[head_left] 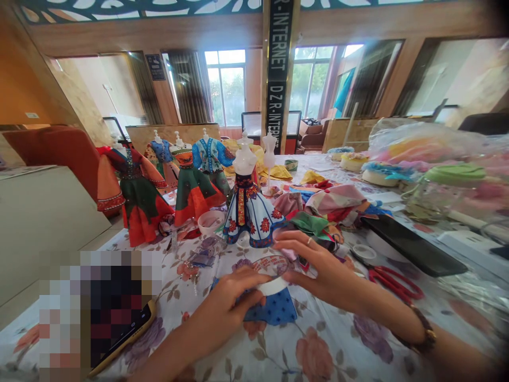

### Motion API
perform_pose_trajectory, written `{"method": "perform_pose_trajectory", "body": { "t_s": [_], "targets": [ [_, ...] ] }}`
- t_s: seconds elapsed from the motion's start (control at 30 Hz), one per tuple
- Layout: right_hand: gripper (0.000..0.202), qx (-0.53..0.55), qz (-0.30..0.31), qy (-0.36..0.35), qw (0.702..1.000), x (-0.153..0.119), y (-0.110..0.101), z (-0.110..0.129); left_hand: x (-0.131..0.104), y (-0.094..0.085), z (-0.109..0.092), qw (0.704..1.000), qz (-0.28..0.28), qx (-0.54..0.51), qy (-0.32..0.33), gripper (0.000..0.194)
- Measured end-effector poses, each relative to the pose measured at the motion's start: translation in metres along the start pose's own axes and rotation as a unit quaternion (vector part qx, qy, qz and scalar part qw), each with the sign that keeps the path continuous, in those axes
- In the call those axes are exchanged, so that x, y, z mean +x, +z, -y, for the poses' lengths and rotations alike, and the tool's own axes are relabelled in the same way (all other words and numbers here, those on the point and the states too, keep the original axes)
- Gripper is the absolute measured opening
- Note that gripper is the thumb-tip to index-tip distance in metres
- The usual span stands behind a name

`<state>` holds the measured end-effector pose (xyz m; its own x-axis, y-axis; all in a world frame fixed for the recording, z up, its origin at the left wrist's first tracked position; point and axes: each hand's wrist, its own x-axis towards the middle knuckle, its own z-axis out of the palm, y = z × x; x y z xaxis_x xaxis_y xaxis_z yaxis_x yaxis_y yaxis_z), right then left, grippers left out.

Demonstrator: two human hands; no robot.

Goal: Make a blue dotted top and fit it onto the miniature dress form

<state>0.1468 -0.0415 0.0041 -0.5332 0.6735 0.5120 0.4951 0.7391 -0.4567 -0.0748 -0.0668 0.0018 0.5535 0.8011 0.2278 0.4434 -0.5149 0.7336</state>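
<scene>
A roll of white tape (273,287) is tilted over the table with its printed inner ring facing up. My left hand (237,291) pinches its near left side between thumb and fingers. At its right edge, the thumb of my right hand (318,262) touches the roll while the fingers curve over the far side. Beneath the roll lies a blue patterned piece of cloth (274,312), partly hidden by my left hand. Just beyond, a small white mannequin (244,159) wears a white skirt with red flowers and blue trim (254,215).
Several dressed mannequins (133,185) stand at the left. A phone (119,318) lies near left. On the right are fabric scraps (334,204), red-handled scissors (397,284), a black phone (413,246), a green-lidded jar (445,191) and plastic bags (429,140).
</scene>
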Motion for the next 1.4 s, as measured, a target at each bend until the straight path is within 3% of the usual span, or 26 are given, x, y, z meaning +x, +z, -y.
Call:
{"method": "perform_pose_trajectory", "body": {
  "t_s": [0.07,0.13,0.33,0.57,0.8,1.07,1.23,1.4],
  "targets": [
    [0.019,0.005,0.086,-0.034,0.996,0.0,-0.002,-0.002,0.001,0.0,0.001,1.0,0.006,0.013,0.019,0.031],
    [0.019,0.006,0.129,-0.036,0.991,0.0,-0.003,-0.002,0.003,0.002,0.004,0.999,-0.02,0.021,0.037,0.03],
    [0.032,-0.019,0.055,0.0,0.998,-0.001,0.002,-0.001,0.002,0.01,0.009,0.969,-0.238,0.071,0.002,0.007],
    [0.028,0.017,-0.002,0.043,0.999,-0.003,0.014,0.01,-0.002,0.017,0.005,0.931,-0.35,0.101,0.007,0.006],
    [0.021,0.033,-0.07,0.048,0.996,-0.008,0.028,0.016,-0.004,0.017,-0.001,0.927,-0.37,0.054,-0.041,0.004],
    [0.028,0.005,-0.124,0.014,0.992,-0.009,0.032,0.023,-0.002,0.018,0.001,0.937,-0.326,-0.04,-0.116,0.003],
    [0.029,-0.006,-0.138,0.006,0.99,-0.009,0.035,0.022,-0.002,0.018,0.002,0.926,-0.364,-0.014,-0.099,0.011],
    [0.026,-0.001,-0.15,-0.017,0.989,-0.012,0.041,0.023,-0.004,0.019,0.004,0.926,-0.365,-0.022,-0.091,0.007]
  ]
}}
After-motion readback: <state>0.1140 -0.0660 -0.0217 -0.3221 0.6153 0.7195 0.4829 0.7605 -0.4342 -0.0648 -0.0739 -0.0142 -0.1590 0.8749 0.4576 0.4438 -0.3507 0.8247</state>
